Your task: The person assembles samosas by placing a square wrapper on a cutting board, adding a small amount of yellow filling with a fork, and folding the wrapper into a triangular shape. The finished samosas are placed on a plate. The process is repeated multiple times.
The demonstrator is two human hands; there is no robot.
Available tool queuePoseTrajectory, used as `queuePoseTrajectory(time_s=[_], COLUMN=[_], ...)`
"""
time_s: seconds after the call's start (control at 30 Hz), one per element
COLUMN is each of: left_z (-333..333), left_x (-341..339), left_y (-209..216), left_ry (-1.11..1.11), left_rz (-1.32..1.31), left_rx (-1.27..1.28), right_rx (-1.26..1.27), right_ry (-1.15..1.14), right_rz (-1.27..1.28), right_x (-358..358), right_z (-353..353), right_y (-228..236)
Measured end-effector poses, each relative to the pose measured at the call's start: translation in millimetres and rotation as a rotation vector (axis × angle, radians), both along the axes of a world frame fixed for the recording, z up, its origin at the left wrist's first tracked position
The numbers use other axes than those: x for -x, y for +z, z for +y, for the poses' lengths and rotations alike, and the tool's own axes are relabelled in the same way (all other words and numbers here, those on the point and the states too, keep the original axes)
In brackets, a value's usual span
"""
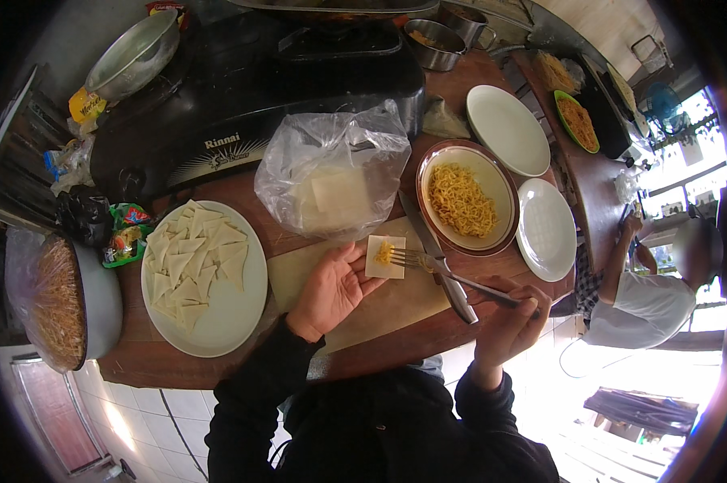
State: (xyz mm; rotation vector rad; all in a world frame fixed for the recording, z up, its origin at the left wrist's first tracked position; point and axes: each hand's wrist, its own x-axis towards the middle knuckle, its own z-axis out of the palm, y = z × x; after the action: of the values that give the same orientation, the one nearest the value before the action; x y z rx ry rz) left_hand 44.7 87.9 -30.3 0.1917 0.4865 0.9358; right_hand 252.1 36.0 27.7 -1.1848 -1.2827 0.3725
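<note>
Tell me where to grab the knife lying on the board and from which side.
Grip the knife by its handle end, the near right part by the right hand. Its blade points away toward the plastic bag and runs beside the noodle plate, so come from the near right.

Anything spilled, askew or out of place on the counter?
Nothing spilled. One oddity: a knife lies loose on the cutting board, blade partly under the fork in the right hand, close to the left hand holding the square wrapper.
</note>
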Motion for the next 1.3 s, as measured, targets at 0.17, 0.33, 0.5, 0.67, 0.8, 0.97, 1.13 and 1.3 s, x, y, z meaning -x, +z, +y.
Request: queuePoseTrajectory(time_s=[0.17, 0.33, 0.5, 0.67, 0.8, 0.97, 1.13, 1.3], left_z=[0.4, 0.4, 0.8, 1.3, 0.4, 0.8, -0.1, -0.4], left_x=[0.5, 1.0, 1.6, 0.9, 0.7, 1.9, -0.2, 0.4], left_y=[0.6, 2.7, 2.9, 1.8, 1.8, 2.2, 1.6, 2.4], left_ry=[0.002, 0.007, -0.022, -0.033, -0.056, -0.074, -0.039, -0.037], left_rz=[0.0, -0.005, -0.019, -0.027, -0.021, -0.044, -0.011, 0.002], left_rx=[0.019, 0.035, 0.012, -0.011, -0.033, -0.05, -0.004, -0.007], right_rx=[-0.029, -0.054, -0.16, -0.044, -0.121, -0.077, -0.222, -0.136], right_ry=[0.059, 0.006, -0.013, -0.088, -0.087, -0.143, -0.197, -0.219], right_rz=[0.025, 0.058, 0.222, 0.171, 0.202, 0.177, 0.266, 0.201], right_x=[5.3, 0.4, -5.3, -0.9, -4.2, -13.6, -37.1, -62.4], right_z=[-2.8, -2.7, 6.4, 6.3, 5.7, 5.9, 21.0, 58.7], right_y=[2.0, 2.4, -4.2, -8.0, -10.7, -17.0, -10.8, -10.6])
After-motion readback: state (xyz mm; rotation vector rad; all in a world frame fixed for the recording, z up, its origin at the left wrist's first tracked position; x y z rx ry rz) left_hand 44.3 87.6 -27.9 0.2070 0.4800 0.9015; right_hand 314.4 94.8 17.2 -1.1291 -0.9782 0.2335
